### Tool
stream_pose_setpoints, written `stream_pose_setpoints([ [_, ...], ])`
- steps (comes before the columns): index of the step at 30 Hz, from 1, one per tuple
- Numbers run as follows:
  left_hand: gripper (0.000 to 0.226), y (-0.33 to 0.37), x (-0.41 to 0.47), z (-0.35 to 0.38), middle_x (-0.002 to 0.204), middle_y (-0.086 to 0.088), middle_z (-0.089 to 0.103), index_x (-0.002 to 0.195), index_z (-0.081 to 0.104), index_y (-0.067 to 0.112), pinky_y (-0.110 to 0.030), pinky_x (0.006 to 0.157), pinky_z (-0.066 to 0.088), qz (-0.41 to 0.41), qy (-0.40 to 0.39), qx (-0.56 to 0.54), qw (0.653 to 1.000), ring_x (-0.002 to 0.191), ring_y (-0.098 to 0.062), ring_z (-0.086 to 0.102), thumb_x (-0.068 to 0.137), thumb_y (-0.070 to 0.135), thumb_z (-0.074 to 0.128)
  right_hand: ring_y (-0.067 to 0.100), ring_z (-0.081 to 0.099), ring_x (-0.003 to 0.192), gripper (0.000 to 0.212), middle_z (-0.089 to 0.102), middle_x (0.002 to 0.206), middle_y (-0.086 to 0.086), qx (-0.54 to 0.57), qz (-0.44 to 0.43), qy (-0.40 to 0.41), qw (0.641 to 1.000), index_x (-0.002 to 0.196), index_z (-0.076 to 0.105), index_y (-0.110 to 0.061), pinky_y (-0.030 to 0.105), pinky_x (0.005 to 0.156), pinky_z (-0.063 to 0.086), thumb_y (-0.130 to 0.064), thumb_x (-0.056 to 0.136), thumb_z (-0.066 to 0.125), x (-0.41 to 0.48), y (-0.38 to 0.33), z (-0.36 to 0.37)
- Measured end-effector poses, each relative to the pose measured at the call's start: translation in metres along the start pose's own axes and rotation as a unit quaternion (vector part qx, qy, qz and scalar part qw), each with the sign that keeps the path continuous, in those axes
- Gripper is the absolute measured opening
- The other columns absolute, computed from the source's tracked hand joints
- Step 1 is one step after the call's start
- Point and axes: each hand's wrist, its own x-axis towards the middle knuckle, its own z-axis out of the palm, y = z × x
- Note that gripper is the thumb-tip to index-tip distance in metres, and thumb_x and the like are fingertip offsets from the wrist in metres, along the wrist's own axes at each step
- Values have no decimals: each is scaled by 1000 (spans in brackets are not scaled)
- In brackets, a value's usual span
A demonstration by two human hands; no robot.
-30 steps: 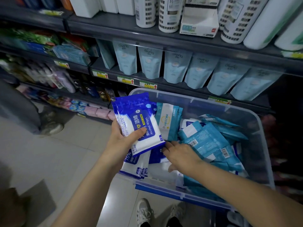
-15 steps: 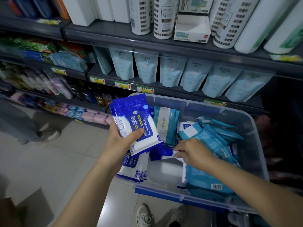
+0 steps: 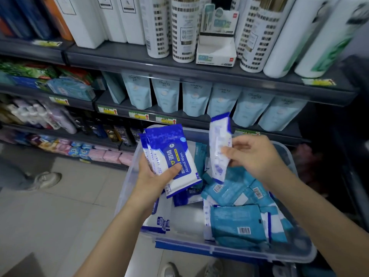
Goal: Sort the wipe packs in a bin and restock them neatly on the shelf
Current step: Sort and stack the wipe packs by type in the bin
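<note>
A clear plastic bin with a blue rim strip stands in front of the shelves. Inside lie several teal wipe packs on the right and blue-and-white alcohol wipe packs on the left. My left hand grips a small stack of blue-and-white alcohol wipe packs over the bin's left side. My right hand pinches another blue-and-white pack and holds it upright, edge-on, above the bin. How many packs the stack holds is unclear.
Dark shelves rise behind the bin: white cylinders and boxes on top, pale blue pouches below, bottles and pink packs lower left. A person's shoe is on the tiled floor at left. My shoes show beneath the bin.
My right hand pulled a blue-and-white pack out of the pile and lifted it upright above the bin. My left hand kept its stack and rose slightly.
</note>
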Motion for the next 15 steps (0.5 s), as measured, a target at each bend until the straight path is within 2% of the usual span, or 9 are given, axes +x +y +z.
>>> stream_pose_setpoints([
  [2, 68, -1, -1, 8, 112, -2, 69, 127, 40, 22, -34, 71, 58, 8, -18, -11, 1000, 94, -18, 70, 69, 19, 76, 18, 67, 74, 2, 71, 78, -1, -155, -64, -15, 986, 82, 72, -16, 33, 75, 55, -18, 82, 70, -6, -13, 14],
  [4, 78, -3, -2, 14, 117, -4, 67, 131, 40, 21, -39, 79, 57, 14, -38, -27, 999, 101, -21, 68, 62, 26, 76, 7, 63, 74, 10, 69, 81, -9, -228, -101, -17, 968, 85, 71, -21, 26, 73, 51, -30, 81, 70, -10, -16, 30],
  [7, 85, -3, -4, 19, 122, -1, 65, 134, 39, 23, -49, 90, 53, 19, -54, -38, 998, 110, -24, 64, 62, 36, 82, 2, 54, 84, 19, 56, 94, -5, -180, -123, -26, 976, 90, 72, -20, 15, 78, 40, -36, 87, 62, -5, -12, 44],
  [9, 82, -4, -4, 18, 126, -1, 63, 136, 38, 25, -49, 91, 52, 23, -52, -47, 997, 113, -23, 62, 67, 42, 78, 1, 48, 99, 23, 44, 108, -6, -154, -122, -58, 979, 105, 71, -18, 14, 89, 36, -29, 92, 56, -1, -7, 47],
  [11, 76, -5, -5, 17, 128, -1, 61, 137, 36, 25, -45, 88, 54, 32, -47, -48, 997, 113, -23, 61, 70, 41, 69, 1, 41, 112, 26, 37, 114, -9, -158, -143, -64, 975, 115, 67, -22, 12, 95, 35, -16, 91, 59, 0, -3, 49],
  [13, 71, -5, -6, 15, 127, -2, 61, 137, 35, 24, -39, 82, 57, 38, -47, -52, 997, 112, -23, 62, 73, 41, 60, -3, 38, 110, 34, 36, 115, -11, -167, -167, -64, 970, 119, 65, -23, 4, 92, 33, -9, 88, 63, -1, 2, 54],
  [15, 66, -5, -7, 11, 124, -4, 63, 135, 37, 24, -33, 71, 59, 34, -45, -68, 996, 104, -22, 66, 75, 38, 58, -5, 39, 109, 37, 37, 115, -12, -158, -188, -77, 966, 121, 63, -21, 9, 93, 40, -10, 86, 65, -1, 5, 61],
])
